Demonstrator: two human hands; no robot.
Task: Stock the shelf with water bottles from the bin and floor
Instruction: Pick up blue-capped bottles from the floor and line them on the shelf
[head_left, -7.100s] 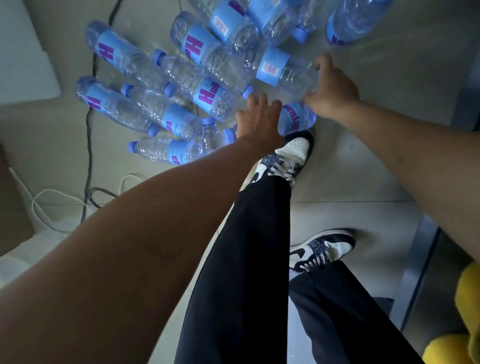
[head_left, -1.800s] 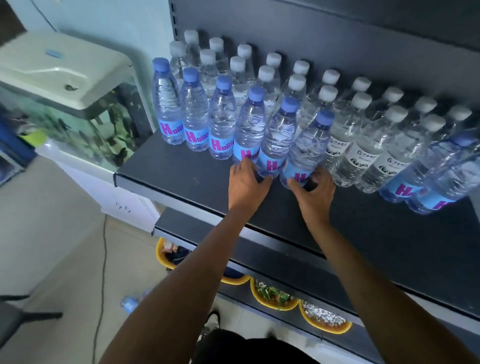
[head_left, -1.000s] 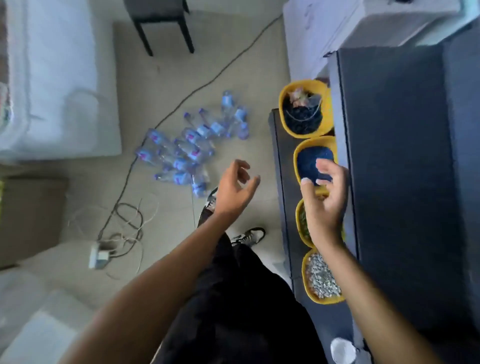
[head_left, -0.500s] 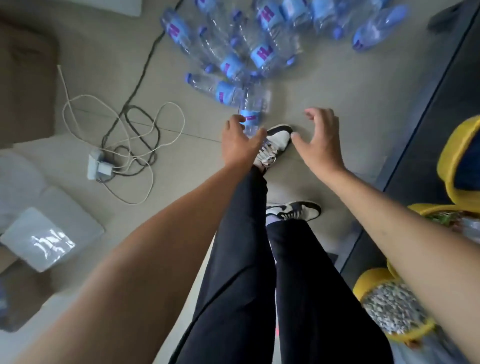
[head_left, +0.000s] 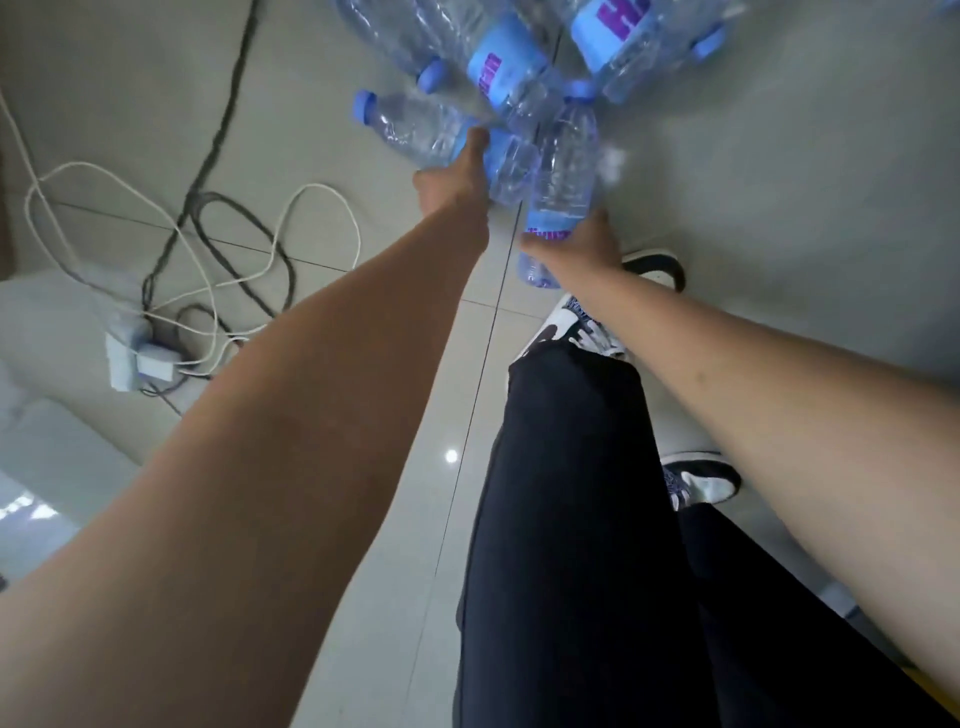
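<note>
Clear plastic bottles lie in a loose heap on the floor, and both hands are down among them.

Nearest the feet, the right hand (head_left: 576, 244) wraps the label end of a bottle (head_left: 563, 166) whose long axis runs away from the body, cap pointing outward. Beside it the left hand (head_left: 457, 174) closes over a second bottle (head_left: 415, 130) lying crosswise, cap to the left. Each hand seems to have its own bottle, so a straight lift should serve. More bottles (head_left: 506, 57) sit just beyond; no shelf or bin is in view.
</note>
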